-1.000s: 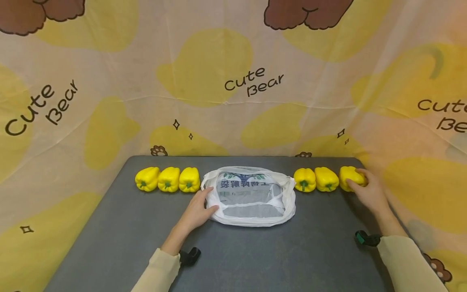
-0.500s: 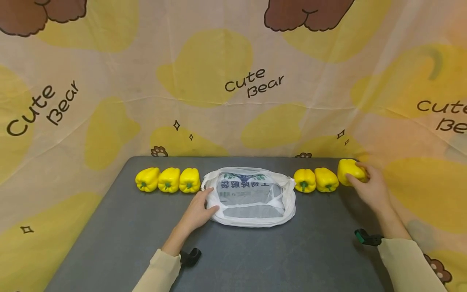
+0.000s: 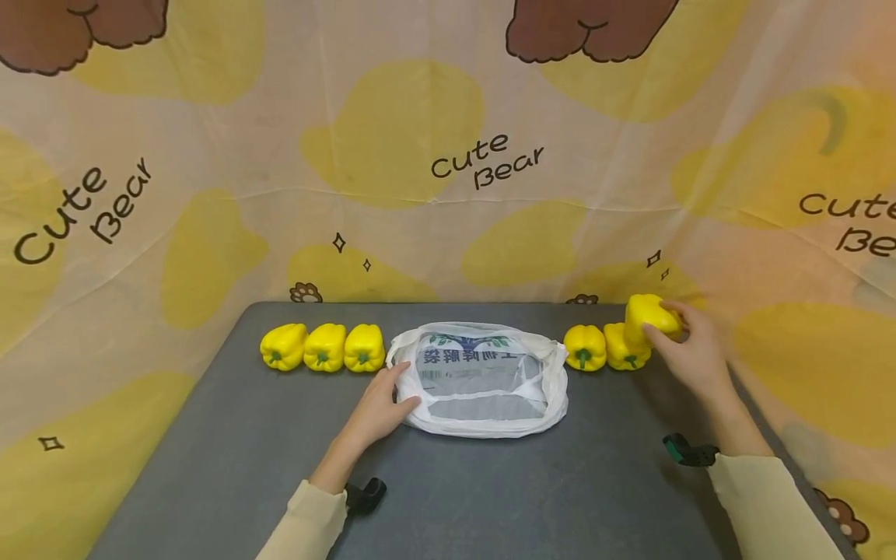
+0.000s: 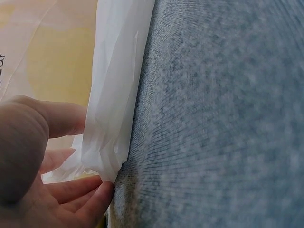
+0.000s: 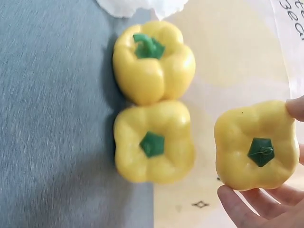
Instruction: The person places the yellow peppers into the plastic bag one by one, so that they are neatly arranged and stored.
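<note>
My right hand [image 3: 696,350] holds a yellow bell pepper [image 3: 647,317] up off the table, thumb on one side and fingers on the other. The held pepper's green stem end [image 5: 261,152] faces the right wrist camera. In the head view it overlaps one of two yellow bell peppers [image 3: 584,348] standing right of the bag. At the middle of the table a white plastic bag [image 3: 483,426] stands with its mouth spread wide and printing visible inside. My left hand [image 3: 378,404] touches the bag's left side, thumb and fingers spread apart; the left wrist view shows fingertips [image 4: 102,194] against the plastic.
Three more yellow bell peppers [image 3: 325,348] stand in a row left of the bag. Everything rests on a dark grey table [image 3: 490,498]. A patterned curtain [image 3: 392,132] hangs close behind the table's back edge and along its sides.
My right hand has lifted the rightmost bell pepper off the table and carried it left, over the pepper beside it. My left hand stays at the bag.
</note>
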Demonstrator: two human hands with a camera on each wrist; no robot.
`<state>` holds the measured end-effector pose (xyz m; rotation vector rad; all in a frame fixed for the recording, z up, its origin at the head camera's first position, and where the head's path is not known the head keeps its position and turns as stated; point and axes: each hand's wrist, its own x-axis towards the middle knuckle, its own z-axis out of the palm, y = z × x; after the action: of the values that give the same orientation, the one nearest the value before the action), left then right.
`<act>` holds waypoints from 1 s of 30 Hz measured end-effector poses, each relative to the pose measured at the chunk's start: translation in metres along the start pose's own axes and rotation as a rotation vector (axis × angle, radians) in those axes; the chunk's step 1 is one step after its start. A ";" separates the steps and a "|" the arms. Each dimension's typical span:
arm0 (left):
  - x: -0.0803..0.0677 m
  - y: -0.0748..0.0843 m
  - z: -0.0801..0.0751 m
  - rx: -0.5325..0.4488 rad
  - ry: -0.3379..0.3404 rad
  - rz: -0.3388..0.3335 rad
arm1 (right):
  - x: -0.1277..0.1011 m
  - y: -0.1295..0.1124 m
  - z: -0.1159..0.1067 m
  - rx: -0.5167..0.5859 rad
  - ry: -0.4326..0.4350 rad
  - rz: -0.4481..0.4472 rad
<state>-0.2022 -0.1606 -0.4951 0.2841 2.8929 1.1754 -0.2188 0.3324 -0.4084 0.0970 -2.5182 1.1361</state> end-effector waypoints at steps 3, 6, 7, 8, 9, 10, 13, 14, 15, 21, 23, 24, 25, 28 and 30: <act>-0.001 0.000 -0.001 -0.003 0.002 -0.001 | 0.000 -0.009 0.007 -0.008 -0.023 0.026; -0.001 0.000 -0.001 -0.001 0.007 0.001 | 0.001 -0.017 0.015 -0.012 -0.038 0.035; -0.001 0.000 -0.001 -0.001 0.006 0.001 | 0.001 -0.019 0.018 -0.008 -0.039 0.035; -0.001 -0.001 -0.001 0.001 0.006 0.003 | 0.001 -0.021 0.021 -0.002 -0.039 0.027; -0.002 -0.001 0.000 0.001 0.007 0.004 | 0.002 -0.023 0.023 0.002 -0.040 0.020; -0.002 -0.001 0.000 0.004 0.008 0.005 | 0.002 -0.024 0.026 0.006 -0.040 0.013; -0.002 -0.002 0.001 0.007 0.006 0.005 | 0.004 -0.029 0.034 0.007 -0.033 -0.010; -0.002 -0.002 0.001 0.008 0.005 0.005 | 0.005 -0.031 0.036 0.010 -0.032 -0.016; -0.002 -0.001 0.001 0.008 0.004 0.003 | 0.006 -0.033 0.039 0.012 -0.031 -0.023; -0.001 0.000 0.000 0.009 0.003 0.001 | 0.010 -0.046 0.052 0.054 -0.049 -0.047; -0.001 0.001 0.000 0.008 0.004 0.005 | 0.011 -0.050 0.057 0.065 -0.054 -0.052; -0.001 0.001 0.000 0.008 0.005 0.006 | 0.011 -0.052 0.060 0.069 -0.056 -0.056; -0.001 0.002 0.000 0.010 0.005 0.007 | 0.012 -0.053 0.062 0.072 -0.057 -0.061; -0.001 0.003 -0.001 0.011 0.005 0.005 | 0.013 -0.058 0.070 0.085 -0.066 -0.071; -0.001 0.004 -0.001 0.008 0.006 0.000 | 0.014 -0.060 0.075 0.092 -0.074 -0.077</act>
<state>-0.2003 -0.1582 -0.4917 0.2810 2.9035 1.1666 -0.2417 0.2381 -0.4059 0.2632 -2.5015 1.2386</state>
